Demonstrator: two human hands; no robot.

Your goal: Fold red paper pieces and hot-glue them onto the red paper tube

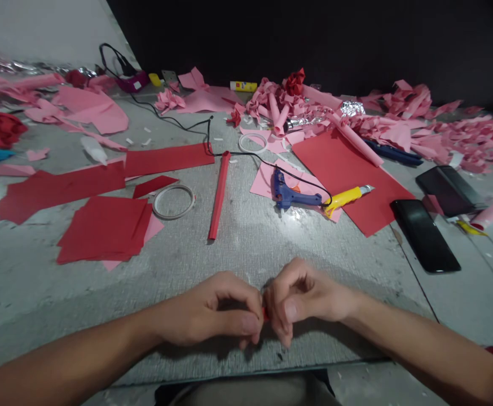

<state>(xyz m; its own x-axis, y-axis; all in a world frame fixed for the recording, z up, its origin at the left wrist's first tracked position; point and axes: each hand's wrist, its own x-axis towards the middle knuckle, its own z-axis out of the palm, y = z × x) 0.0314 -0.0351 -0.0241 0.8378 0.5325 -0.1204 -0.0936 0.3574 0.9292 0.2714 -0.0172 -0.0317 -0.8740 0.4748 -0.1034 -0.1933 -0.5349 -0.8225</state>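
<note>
My left hand (225, 310) and my right hand (299, 299) meet near the table's front edge, fingers pinched together. Between the fingertips a small bit of red paper (265, 314) shows; most of it is hidden by the fingers. Beyond the hands lies a folded red paper strip (219, 197). A stack of red paper squares (105, 230) rests to the left, beside a white tape roll (174, 202). To the right, a blue glue gun (293, 194) lies on pink paper, next to a yellow cutter (347, 198).
A black phone (425, 235) and a dark case (448, 190) lie at the right. Crumpled pink paper (399, 127) lines the back. A large red sheet (356, 169) lies right of centre. The black cable (179, 123) crosses the table's back.
</note>
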